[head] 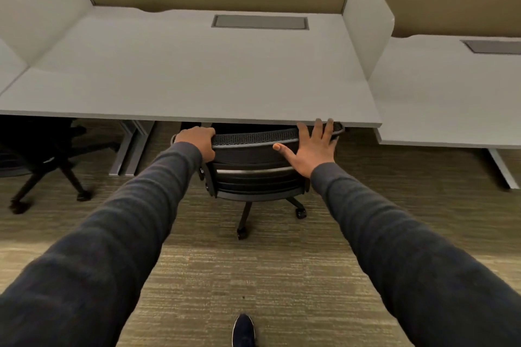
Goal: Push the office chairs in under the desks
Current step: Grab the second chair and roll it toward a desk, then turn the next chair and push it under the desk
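Black mesh-backed office chair (255,166) stood upright, seat tucked under pale grey worktop (197,70); backrest top at worktop edge.

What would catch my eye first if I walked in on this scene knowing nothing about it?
Two dark-sleeved arms reach to a black mesh office chair at the centre, its backrest top up against the front edge of the white desk. The left hand curls in a grip over the backrest's top left corner, while the right hand lies flat and spread against its right side. Another black chair sits in shadow under the desk at far left.
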Motion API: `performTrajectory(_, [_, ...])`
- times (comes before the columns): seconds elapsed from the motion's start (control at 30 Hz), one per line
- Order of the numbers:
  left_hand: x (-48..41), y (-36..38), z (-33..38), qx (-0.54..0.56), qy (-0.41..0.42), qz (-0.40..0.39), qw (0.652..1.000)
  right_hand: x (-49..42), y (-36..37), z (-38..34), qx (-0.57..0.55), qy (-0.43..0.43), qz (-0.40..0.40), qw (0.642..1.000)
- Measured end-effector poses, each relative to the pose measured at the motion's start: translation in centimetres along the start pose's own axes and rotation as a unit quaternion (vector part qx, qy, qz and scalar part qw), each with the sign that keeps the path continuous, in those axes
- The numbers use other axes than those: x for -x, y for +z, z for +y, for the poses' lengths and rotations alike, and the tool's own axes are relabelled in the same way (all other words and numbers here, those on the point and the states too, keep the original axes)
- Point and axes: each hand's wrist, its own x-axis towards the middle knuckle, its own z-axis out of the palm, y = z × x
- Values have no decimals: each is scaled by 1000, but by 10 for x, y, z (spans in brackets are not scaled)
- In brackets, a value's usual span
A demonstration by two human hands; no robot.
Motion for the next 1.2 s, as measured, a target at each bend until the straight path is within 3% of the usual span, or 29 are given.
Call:
performTrajectory(0.23, [-18, 3, 30, -38, 23, 85, 995, -30, -9, -27, 33, 20, -46, 998])
performTrajectory(0.4, [-16, 22, 48, -14, 29, 91, 995, -44, -14, -38, 41, 18, -78, 996])
performTrajectory(0.6, [-3, 39, 76, -3, 64, 151, 986, -14, -5, -22, 21, -35, -18, 999])
performTrajectory(0.73, [11, 51, 113, -7, 121, 174, 977, 33, 3, 5, 12, -23, -1, 1000])
performTrajectory(1.2, [164, 106, 315, -21, 251, 100, 963, 256, 2, 190, -10, 95, 26, 995])
